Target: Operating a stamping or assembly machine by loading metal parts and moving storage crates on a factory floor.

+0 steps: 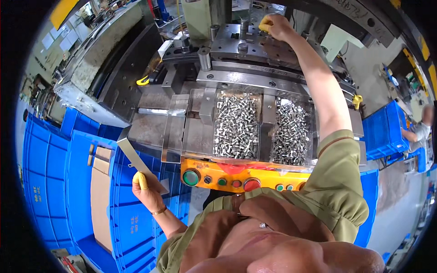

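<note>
My left hand, with a yellow cover on the thumb, grips a long, narrow sheet-metal strip near its lower end. The strip slants up and away over the blue crates at the left. Far forward, my right hand reaches over the steel die block of a press, its yellow-covered fingers curled and pinched together. Anything between those fingers is too small or hidden to make out. Two clear trays, a left tray of small metal studs or screws and a right tray of similar pieces, lie below my right forearm.
An orange control panel with round buttons runs along the near edge. Steel guide posts stand up around the die. Blue crates, one holding cardboard, fill the left. At the right are a blue crate and another person.
</note>
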A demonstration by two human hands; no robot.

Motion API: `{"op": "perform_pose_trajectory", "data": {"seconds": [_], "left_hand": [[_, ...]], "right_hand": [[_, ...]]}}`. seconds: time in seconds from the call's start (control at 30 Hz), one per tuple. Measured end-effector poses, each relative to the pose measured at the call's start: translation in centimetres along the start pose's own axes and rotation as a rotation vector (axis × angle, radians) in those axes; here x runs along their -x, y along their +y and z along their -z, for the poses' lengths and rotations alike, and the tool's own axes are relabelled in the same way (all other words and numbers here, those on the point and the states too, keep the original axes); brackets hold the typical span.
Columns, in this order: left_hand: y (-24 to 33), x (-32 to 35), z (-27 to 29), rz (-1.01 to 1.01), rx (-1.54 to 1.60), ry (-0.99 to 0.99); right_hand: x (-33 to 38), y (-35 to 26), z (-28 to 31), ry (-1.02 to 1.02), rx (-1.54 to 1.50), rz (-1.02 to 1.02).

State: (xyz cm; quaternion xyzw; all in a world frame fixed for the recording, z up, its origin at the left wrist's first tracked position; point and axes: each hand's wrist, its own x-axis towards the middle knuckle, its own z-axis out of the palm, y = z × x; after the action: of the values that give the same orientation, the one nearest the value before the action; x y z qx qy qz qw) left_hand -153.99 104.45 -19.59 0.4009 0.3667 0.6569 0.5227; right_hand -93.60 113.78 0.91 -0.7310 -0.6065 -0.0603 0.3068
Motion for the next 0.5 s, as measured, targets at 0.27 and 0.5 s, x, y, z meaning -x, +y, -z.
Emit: {"op": "perform_pose_trajectory", "data": {"seconds": [0.27,0.5], "left_hand": [[-0.14,-0.32,-0.10,-0.007,0.008,-0.040],[0.13,-0.17,-0.26,-0.007,0.017,-0.067]], "right_hand": [[-0.70,0.30,0.31,-0.105,0.078,0.067],[-0.38,-0.24,0.35,-0.132,-0.022,0.020]]}}
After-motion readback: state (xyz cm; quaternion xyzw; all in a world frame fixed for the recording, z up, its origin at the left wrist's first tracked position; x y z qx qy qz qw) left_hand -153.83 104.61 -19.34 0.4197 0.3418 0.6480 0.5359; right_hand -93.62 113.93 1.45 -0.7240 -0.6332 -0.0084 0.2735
